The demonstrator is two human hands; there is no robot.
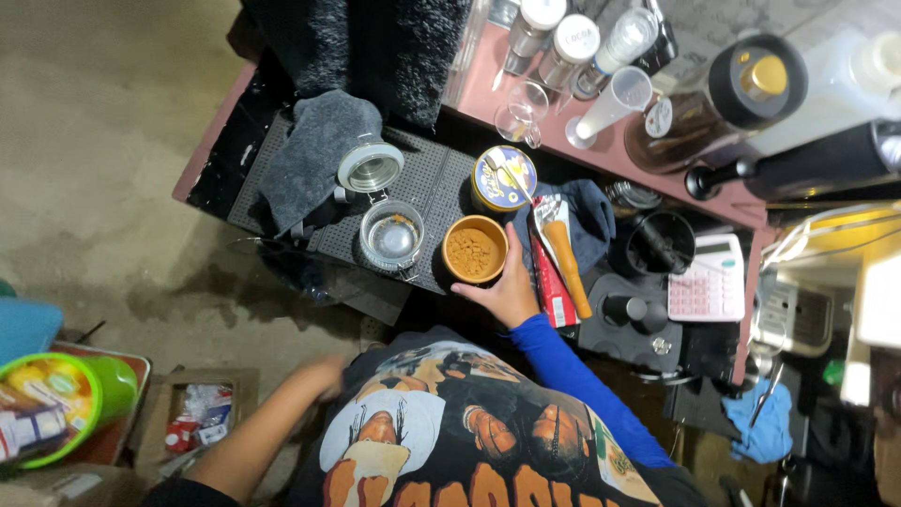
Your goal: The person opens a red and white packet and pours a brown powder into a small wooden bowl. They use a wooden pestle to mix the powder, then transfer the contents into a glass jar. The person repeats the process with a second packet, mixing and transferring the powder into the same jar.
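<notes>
A person's right hand (pixel 507 286), in a blue sleeve, cupped the near rim of a round orange bowl filled with orange-brown powder (pixel 474 249), fingers curled against its side, on a dark perforated mat (pixel 436 183) at the centre of a cluttered workbench. The left hand (pixel 324 376) hung low at seven o'clock from the bowl, beside the printed black shirt; whether it gripped anything could not be told.

At nine o'clock from the bowl, just beside it, stood an open clear glass clip-top jar (pixel 391 235), its hinged lid (pixel 370 167) tipped back at eleven o'clock against a grey cloth (pixel 314 155). At twelve o'clock sat a round blue-and-yellow tin (pixel 503 178). At three o'clock lay a wooden-handled tool (pixel 566 258) on a red packet, with a pink calculator (pixel 709 279) farther out the same way. Clear plastic measuring cups (pixel 610 103) stood at one o'clock on the pink shelf.
</notes>
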